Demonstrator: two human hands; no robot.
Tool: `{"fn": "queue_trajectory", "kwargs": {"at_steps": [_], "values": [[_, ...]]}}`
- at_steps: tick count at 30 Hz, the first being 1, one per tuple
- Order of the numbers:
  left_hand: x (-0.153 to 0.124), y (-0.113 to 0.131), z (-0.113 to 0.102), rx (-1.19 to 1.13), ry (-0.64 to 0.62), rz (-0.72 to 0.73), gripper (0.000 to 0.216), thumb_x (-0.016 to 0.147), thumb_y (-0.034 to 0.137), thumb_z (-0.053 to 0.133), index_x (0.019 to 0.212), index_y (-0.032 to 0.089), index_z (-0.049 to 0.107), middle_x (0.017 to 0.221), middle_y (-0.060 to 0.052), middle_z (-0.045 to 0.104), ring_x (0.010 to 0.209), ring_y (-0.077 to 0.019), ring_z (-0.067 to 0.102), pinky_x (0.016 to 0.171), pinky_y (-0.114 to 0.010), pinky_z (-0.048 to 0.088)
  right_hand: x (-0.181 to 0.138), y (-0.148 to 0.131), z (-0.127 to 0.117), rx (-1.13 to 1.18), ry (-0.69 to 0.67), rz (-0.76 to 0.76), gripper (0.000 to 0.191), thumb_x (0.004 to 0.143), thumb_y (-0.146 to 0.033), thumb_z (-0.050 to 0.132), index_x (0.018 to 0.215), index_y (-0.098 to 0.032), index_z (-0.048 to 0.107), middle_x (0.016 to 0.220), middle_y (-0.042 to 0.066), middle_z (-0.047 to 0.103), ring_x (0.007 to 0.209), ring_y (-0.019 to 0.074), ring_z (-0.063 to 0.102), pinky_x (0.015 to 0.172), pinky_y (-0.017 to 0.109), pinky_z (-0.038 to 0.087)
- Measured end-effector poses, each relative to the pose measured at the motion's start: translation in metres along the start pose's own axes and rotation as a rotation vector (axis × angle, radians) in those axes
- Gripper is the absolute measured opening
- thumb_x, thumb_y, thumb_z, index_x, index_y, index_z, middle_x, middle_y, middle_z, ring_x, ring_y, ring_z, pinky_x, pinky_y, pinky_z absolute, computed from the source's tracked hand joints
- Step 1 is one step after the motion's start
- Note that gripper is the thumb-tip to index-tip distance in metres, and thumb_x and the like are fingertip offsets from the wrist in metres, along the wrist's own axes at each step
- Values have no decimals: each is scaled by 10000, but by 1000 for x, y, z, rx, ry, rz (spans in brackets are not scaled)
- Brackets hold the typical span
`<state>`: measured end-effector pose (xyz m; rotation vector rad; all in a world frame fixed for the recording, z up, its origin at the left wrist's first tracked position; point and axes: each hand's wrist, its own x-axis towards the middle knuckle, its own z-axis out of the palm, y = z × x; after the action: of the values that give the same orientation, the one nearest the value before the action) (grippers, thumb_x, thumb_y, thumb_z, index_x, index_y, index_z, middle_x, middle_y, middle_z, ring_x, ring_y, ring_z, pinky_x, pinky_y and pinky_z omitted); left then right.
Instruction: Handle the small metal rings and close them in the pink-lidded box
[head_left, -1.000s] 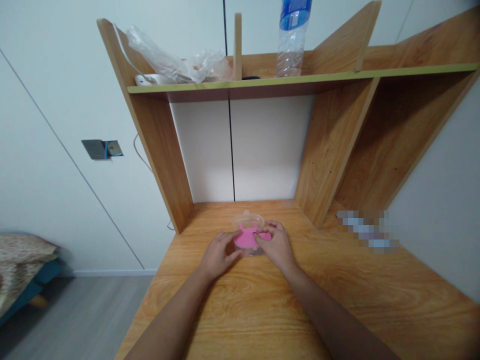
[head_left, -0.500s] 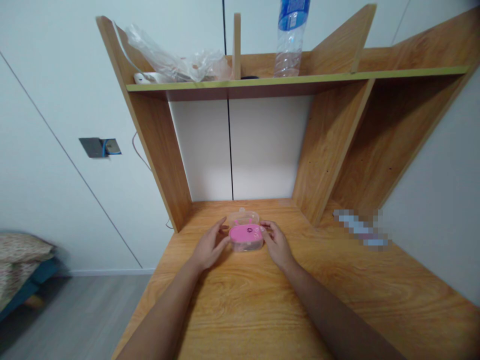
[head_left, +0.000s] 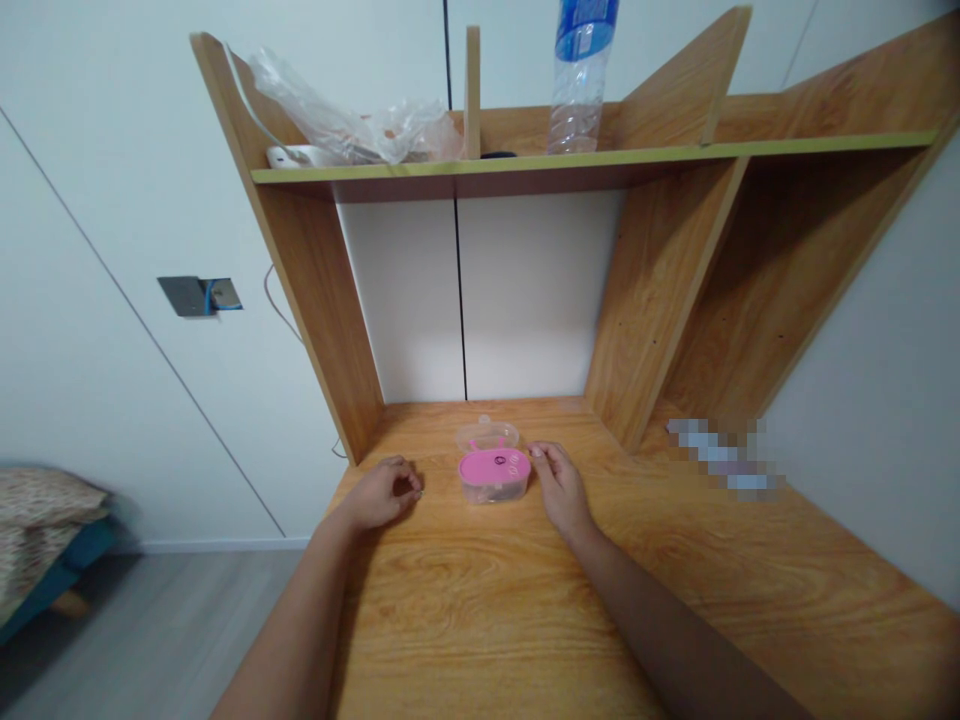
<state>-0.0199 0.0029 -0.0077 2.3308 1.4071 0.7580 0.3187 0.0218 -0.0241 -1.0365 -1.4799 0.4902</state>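
Note:
A small clear plastic box with a pink lid [head_left: 494, 474] sits on the wooden desk [head_left: 525, 600]. A second clear container [head_left: 487, 435] stands just behind it. My right hand [head_left: 559, 487] rests on the desk beside the box's right end, fingertips touching or almost touching the lid, fingers loosely curled. My left hand [head_left: 381, 491] lies on the desk to the left of the box, apart from it, fingers curled in; something small and dark shows at its fingertips, too small to name.
Above the desk runs a shelf [head_left: 585, 160] carrying a clear water bottle [head_left: 579, 75], a crumpled plastic bag [head_left: 352, 125] and a white object. Wooden side panels flank the desk. A blurred patch [head_left: 724, 455] lies at the right. A bed corner shows at the far left.
Both hands were on the box, pressing the pink lid down. The lid now sits flat on the box. My left hand has drawn away to the left and curled; the right eased back.

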Motion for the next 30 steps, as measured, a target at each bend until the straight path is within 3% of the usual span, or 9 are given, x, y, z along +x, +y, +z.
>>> {"fn": "queue_trajectory", "kwargs": {"at_steps": [7, 15, 19, 23, 26, 30], "values": [[3, 5, 7, -128, 12, -32, 59, 807, 228, 670, 767, 185, 674, 824, -50, 690, 808, -201, 612, 781, -306, 459, -1, -6, -1, -17, 20, -58, 347, 1002, -486, 493, 923, -213, 692, 955, 83, 688, 923, 245, 652, 860, 371, 528], [14, 31, 26, -452, 174, -137, 246, 856, 404, 697, 849, 158, 697, 827, -74, 735, 751, -184, 650, 708, -289, 489, -3, -20, -4, -54, 50, -202, 194, 991, -315, 526, 937, -221, 687, 982, 85, 656, 974, 248, 641, 858, 390, 526], [18, 50, 32, -649, 204, -162, 323, 766, 449, 799, 803, 144, 698, 759, -73, 738, 655, -153, 645, 639, -265, 493, -12, -36, -4, -75, -65, -370, 109, 926, -195, 596, 956, -240, 691, 955, 70, 669, 953, 238, 643, 850, 395, 534], [18, 69, 40, -804, 128, -148, 378, 683, 458, 875, 779, 130, 714, 729, -73, 746, 627, -143, 647, 626, -258, 503, -20, -51, 0, -107, -248, -559, 214, 884, -152, 663, 1051, -273, 717, 970, 46, 719, 965, 228, 652, 913, 420, 525], [18, 79, 49, -902, 69, -125, 397, 659, 444, 900, 759, 127, 685, 730, -58, 737, 641, -129, 647, 650, -249, 507, -23, -57, 4, -131, -360, -658, 276, 901, -173, 680, 1140, -306, 718, 982, 32, 746, 959, 219, 659, 899, 410, 533], [17, 83, 57, -993, 40, -108, 397, 695, 427, 888, 771, 139, 627, 701, -9, 696, 613, -93, 611, 632, -215, 477, -23, -57, 7, -166, -400, -721, 266, 950, -198, 649, 1169, -330, 721, 988, 35, 760, 934, 219, 653, 839, 405, 545]]}}
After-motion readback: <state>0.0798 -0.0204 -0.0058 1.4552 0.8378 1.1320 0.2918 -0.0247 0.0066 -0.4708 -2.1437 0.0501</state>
